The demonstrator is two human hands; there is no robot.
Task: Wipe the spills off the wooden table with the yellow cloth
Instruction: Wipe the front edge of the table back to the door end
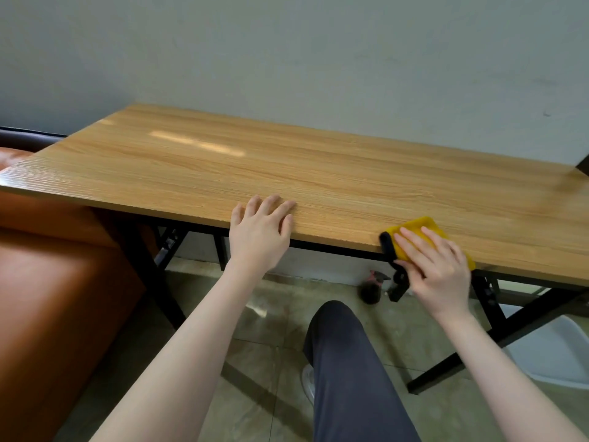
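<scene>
The wooden table (318, 173) runs across the view with its front edge near me. A yellow cloth (420, 226) with a black trim and a black loop hanging down lies at that front edge, right of centre. My right hand (436, 266) presses flat on the cloth, fingers straight and pointing up-left. My left hand (261, 231) rests on the table's front edge left of the cloth, fingers relaxed on the wood. No spill shows clearly on the wood; a pale glare streak lies at the far left.
An orange sofa (54, 298) stands to the left beside the table. Black folding table legs (165, 250) show under the top. A dark spray bottle (371, 288) sits on the tiled floor below. A white chair seat (554, 355) is at the lower right. My dark trouser leg (347, 362) is below.
</scene>
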